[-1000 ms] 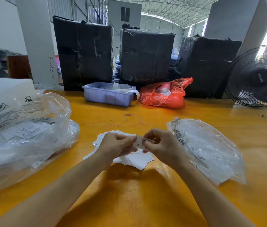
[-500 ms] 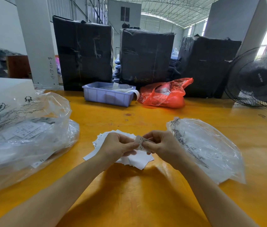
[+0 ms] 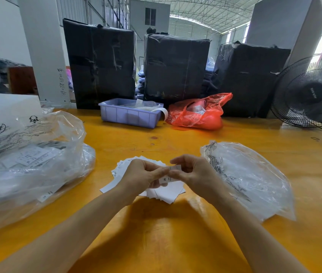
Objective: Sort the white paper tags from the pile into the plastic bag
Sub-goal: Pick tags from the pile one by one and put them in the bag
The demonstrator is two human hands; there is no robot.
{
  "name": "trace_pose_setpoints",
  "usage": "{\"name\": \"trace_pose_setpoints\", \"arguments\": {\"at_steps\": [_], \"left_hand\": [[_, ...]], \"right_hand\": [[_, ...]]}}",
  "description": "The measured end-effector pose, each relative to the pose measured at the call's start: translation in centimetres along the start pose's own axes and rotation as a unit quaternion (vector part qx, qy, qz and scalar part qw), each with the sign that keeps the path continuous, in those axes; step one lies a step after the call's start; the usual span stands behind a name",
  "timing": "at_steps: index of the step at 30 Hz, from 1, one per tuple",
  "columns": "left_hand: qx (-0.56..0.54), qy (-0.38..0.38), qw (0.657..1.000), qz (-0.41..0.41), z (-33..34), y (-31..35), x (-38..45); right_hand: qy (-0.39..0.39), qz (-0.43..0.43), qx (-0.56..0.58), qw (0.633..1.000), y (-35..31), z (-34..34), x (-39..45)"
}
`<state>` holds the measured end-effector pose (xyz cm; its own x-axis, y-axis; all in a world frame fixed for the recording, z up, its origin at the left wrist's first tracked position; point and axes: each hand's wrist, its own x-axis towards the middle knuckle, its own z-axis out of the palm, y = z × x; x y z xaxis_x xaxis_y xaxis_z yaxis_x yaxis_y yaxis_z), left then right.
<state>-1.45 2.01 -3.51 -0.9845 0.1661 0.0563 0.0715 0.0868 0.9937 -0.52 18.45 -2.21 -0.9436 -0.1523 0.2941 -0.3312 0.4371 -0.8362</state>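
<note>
— What are the hands doing?

— Both are raised just above the pile. The left hand [image 3: 146, 174] has its fingers curled, and its thumb and forefinger pinch one end of a small white tag [image 3: 171, 173]. The right hand [image 3: 193, 174] pinches the other end of the same tag, fingers bent around it. The two hands meet at the fingertips, with the tag between them. There is small print on the tag, too small to read.

— And the rest of the tags?

— The pile of white paper tags [image 3: 162, 193] lies fanned out on the yellow counter [image 3: 176, 243], directly under and behind the hands, partly hidden by them.

— Where is the bag?

— A clear plastic bag [image 3: 254, 180] with black print lies flat on the counter just to the right of the right hand, its edge close to the wrist. Whether it holds any tags I cannot tell.

— Anything farther out?

— At the left lies a larger heap of crumpled clear plastic [image 3: 30, 158] with printed slips inside. Toward the back of the counter stand a blue plastic bin [image 3: 128, 115] and, just beside it, a red plastic bag [image 3: 197, 113]. Behind them are three big bundles wrapped in black [image 3: 176, 66], and a black fan [image 3: 310, 91] stands at the far right.
</note>
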Motion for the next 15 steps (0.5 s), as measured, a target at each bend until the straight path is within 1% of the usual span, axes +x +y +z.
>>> {"name": "trace_pose_setpoints", "arguments": {"at_steps": [3,5,6,8,10,13,15], "left_hand": [[-0.069,0.025,0.997,-0.030,0.0,0.0,0.2],[-0.123,0.036,0.990,-0.052,0.1,0.0,0.2],[-0.128,0.041,0.989,-0.057,0.2,0.0,0.1],[-0.107,0.060,0.990,-0.064,0.5,-0.3,0.1],[-0.106,0.085,0.988,-0.074,0.7,-0.5,0.1],[-0.181,0.115,0.972,-0.094,0.8,-0.1,0.2],[-0.225,0.124,0.961,-0.101,0.8,0.0,0.2]], "right_hand": [[0.039,0.003,0.061,0.997,0.2,0.2,0.3],[0.061,-0.001,0.082,0.995,0.2,0.3,0.3],[0.064,-0.007,0.084,0.994,0.3,0.5,0.3],[0.052,-0.019,0.072,0.996,0.2,1.0,0.1],[0.021,-0.017,0.061,0.998,0.1,1.4,0.0],[-0.015,0.005,0.039,0.999,0.1,1.5,0.1],[-0.022,0.003,0.039,0.999,0.1,1.8,0.0]]}}
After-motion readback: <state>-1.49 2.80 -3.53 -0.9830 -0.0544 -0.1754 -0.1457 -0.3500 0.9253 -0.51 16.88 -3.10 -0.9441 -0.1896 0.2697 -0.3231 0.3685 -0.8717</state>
